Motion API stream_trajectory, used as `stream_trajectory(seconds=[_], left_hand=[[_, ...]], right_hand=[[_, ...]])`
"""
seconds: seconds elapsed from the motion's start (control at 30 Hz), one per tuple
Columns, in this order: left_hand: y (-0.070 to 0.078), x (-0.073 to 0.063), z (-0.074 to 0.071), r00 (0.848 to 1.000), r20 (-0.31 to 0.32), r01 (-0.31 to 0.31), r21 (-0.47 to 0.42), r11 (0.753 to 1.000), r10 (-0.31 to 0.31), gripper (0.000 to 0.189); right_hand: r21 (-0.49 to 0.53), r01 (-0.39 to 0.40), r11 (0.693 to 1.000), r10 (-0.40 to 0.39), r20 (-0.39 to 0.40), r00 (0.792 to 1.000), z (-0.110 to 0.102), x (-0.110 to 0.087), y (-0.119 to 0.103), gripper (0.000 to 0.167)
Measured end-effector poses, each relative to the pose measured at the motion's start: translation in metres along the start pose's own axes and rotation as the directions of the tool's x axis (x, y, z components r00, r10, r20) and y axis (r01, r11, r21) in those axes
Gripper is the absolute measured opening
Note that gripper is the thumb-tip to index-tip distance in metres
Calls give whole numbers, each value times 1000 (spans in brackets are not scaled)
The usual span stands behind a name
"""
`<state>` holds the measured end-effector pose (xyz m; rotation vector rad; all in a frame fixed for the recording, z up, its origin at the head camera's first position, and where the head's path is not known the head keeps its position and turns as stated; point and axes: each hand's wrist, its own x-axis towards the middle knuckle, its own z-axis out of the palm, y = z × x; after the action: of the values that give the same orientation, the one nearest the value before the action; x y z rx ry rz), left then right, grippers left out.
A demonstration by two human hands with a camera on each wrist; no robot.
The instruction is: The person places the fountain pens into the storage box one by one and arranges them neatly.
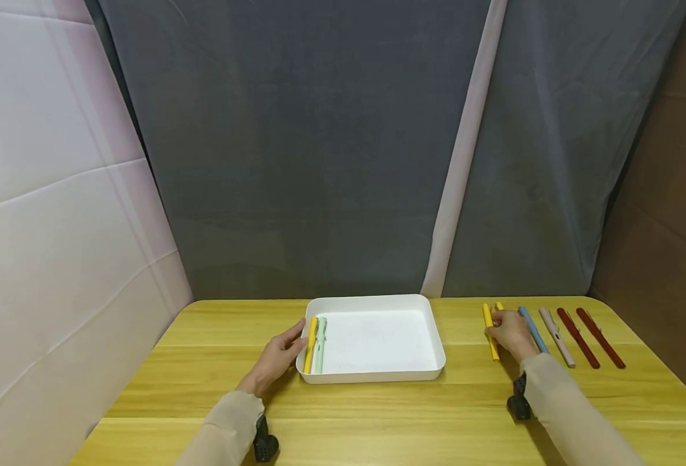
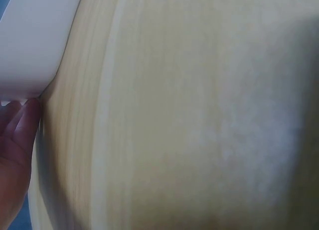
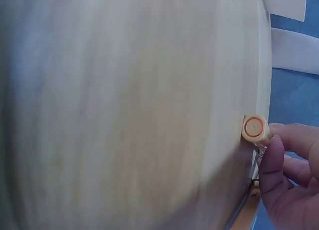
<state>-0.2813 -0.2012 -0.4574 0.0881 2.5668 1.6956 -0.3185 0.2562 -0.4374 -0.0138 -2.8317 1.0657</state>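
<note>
My left hand (image 1: 276, 362) rests its fairly straight fingers against the left side of a white tray (image 1: 372, 377); the left wrist view shows them touching the tray's corner (image 2: 35, 80). Inside the tray, along its left wall, lie a yellow pen (image 1: 310, 346) and a mint green pen (image 1: 320, 346) side by side. At the right, my right hand (image 1: 512, 331) pinches another yellow pen (image 1: 491, 336) between thumb and finger, its end (image 3: 254, 127) facing the right wrist camera. A further yellow pen (image 1: 499, 306) is mostly hidden behind that hand.
Right of my right hand, a blue pen (image 1: 534, 331), a greyish pen (image 1: 557, 338) and two dark red pens (image 1: 578, 338) lie in a row. The wooden table (image 1: 378, 421) is bordered by a grey curtain (image 1: 320, 162) behind and a white cloth wall (image 1: 57, 194) on the left.
</note>
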Motion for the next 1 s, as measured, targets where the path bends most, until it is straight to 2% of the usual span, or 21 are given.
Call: stream_trajectory(seconds=[0.17,0.27,0.5,0.67,0.8,0.93,1.0], left_hand=[[0,0,0,1000,4,12,-10,1000,-12,53],[1,0,-1,1000,6,14,-9,1000,-14,53],[1,0,-1,1000,13,13,-17,1000,-12,54],[0,0,-1,1000,17,14,-26,1000,-14,54],[-1,0,-1,1000,8,5,-8,1000,-5,53],[-1,1,-1,1000,8,9,1,1000,-9,54],[-1,1,-1,1000,14,11,-1,1000,-11,54]], right_hand=[[-31,-35,999,34,-17,999,2,1,-1,13],[-31,-51,998,50,-27,998,3,0,-2,25],[-12,-78,997,77,-38,996,5,-2,-5,32],[3,-89,996,89,-74,993,7,-4,-5,27],[25,-83,996,85,-97,992,8,-5,-4,9],[47,-84,995,88,-97,991,8,-5,-4,31],[53,-88,995,93,-94,991,8,-6,-4,31]])
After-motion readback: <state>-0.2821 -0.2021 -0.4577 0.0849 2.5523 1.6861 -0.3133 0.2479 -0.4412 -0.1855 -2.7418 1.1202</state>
